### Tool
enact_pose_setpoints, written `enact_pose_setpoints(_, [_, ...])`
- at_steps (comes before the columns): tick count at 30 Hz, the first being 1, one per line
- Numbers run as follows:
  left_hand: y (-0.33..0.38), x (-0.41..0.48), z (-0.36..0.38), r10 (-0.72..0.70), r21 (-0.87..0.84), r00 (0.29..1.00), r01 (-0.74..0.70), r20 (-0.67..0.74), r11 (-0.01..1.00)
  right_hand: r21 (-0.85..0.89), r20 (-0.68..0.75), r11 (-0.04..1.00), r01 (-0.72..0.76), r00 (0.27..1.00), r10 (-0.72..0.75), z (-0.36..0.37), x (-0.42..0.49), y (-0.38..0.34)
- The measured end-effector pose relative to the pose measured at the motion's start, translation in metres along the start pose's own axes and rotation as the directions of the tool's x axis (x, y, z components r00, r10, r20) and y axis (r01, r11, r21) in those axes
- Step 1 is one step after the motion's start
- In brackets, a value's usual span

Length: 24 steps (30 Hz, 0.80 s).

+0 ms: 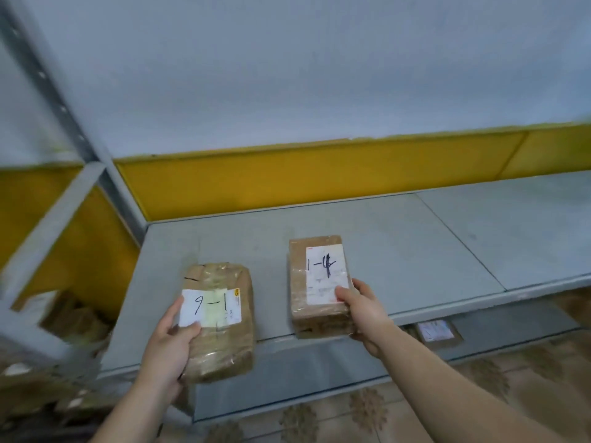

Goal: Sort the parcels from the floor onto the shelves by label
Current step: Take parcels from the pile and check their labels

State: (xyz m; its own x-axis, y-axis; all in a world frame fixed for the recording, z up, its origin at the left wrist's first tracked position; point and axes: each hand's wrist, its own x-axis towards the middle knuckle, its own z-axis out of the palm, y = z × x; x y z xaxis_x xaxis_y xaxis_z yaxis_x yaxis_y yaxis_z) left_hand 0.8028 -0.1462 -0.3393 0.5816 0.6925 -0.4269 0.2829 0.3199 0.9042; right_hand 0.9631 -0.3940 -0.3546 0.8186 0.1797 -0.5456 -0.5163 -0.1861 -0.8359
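two brown taped cardboard parcels, "9-1" [220, 318] left and "1-4" [319, 286] right, are gripped label-up by left hand [168, 343] and right hand [363, 310] over the grey metal shelf [415, 247], seemingly for reading.

The 9-1 parcel [224, 343] is brown paper bound in glossy, wrinkled clear tape [220, 359]; the 1-4 parcel [299, 282] is smooth cardboard, likewise taped shiny. Their white paper labels [326, 276] look matt. The shelf [399, 247] is matt grey painted metal.

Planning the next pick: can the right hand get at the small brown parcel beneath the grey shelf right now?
Probably not yet: the right hand grips the brown cardboard parcel marked 1-4. Once freed, the small brown parcel below looks open from the front.
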Motion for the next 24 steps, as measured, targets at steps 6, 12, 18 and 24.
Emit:
enact_pose_setpoints(6, [0.0,0.037,-0.018,-0.036,0.092,0.999,0.036,-0.003,0.995,-0.119,-0.001,0.993,0.024,1.0,-0.024,0.059,0.053,-0.027])
enact_pose_setpoints(12, [-0.003,0.051,-0.021,0.029,0.397,0.999,-0.039,0.032,0.917,-0.75,0.197,0.503,0.43,0.871,-0.45,0.078,0.082,-0.063])
enact_pose_setpoints(18, [-0.01,0.062,-0.009,0.078,0.799,0.995,-0.093,0.057,0.594,-0.718,0.695,-0.239,0.654,0.696,-0.181,0.092,0.115,-0.107])
enact_pose_setpoints(24, [0.011,0.088,0.04,0.107,0.977,0.994,0.001,-0.024,0.214,-0.86,0.495,-0.026,0.51,0.821,-0.285,0.13,0.143,-0.113])
